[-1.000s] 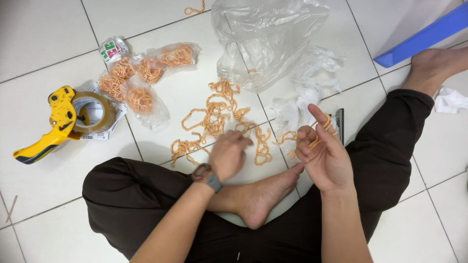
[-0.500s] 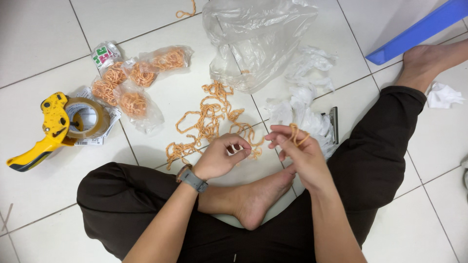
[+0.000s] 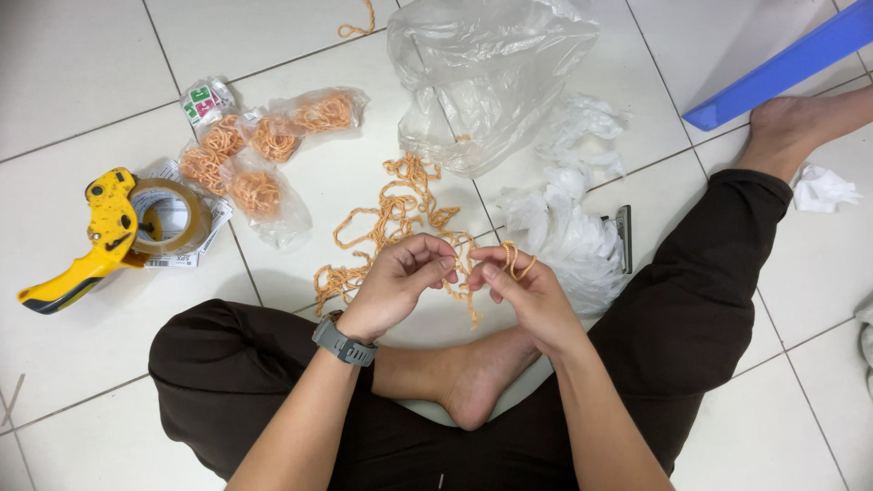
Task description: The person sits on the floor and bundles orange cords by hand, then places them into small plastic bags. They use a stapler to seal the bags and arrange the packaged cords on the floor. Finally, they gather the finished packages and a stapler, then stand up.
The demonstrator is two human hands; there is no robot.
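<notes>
I sit cross-legged on a white tiled floor. My left hand (image 3: 400, 282), with a grey watch at the wrist, pinches an orange rubber-band chain together with my right hand (image 3: 523, 291). Orange bands (image 3: 512, 259) are looped around the fingers of my right hand. The two hands meet fingertip to fingertip above my bare foot (image 3: 477, 377). A loose pile of linked orange rubber bands (image 3: 391, 218) lies on the floor just beyond my hands.
Small clear bags of coiled orange bands (image 3: 259, 159) lie at the upper left. A yellow tape dispenser (image 3: 109, 232) sits at the left. A large clear plastic bag (image 3: 482, 73), a heap of small white bags (image 3: 573, 227), a blue board (image 3: 782, 64) and a crumpled tissue (image 3: 823, 189) are around.
My left hand has lifted off the floor pile and come up to my right hand. Both hands now meet on the band chain.
</notes>
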